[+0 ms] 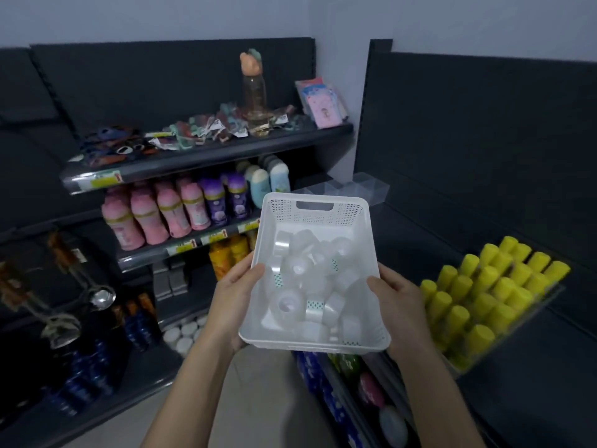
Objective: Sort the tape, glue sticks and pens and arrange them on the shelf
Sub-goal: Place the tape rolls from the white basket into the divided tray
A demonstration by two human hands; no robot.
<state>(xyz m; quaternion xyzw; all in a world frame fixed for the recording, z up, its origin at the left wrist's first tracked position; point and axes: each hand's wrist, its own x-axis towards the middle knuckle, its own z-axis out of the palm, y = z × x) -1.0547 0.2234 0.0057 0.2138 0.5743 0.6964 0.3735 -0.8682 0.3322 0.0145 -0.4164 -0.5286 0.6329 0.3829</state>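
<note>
A white plastic basket (323, 208) is held up in front of me, over the gap between two shelf units. Several rolls of clear tape (290, 302) lie loose inside it. My left hand (235, 289) grips its left rim, thumb over the edge. Its right rim is gripped by my right hand (397, 295) in the same way. To the right, on the dark shelf (413, 240), a clear tray holds several yellow-capped glue sticks (491, 286) standing upright in rows. No pens are visible.
A clear divided organiser (355, 189) stands at the back of the right shelf. The left shelf unit (206, 156) carries packets, pink and purple bottles (168, 211) and hanging ladles (97, 295). Below the basket are more goods and pale floor (258, 399).
</note>
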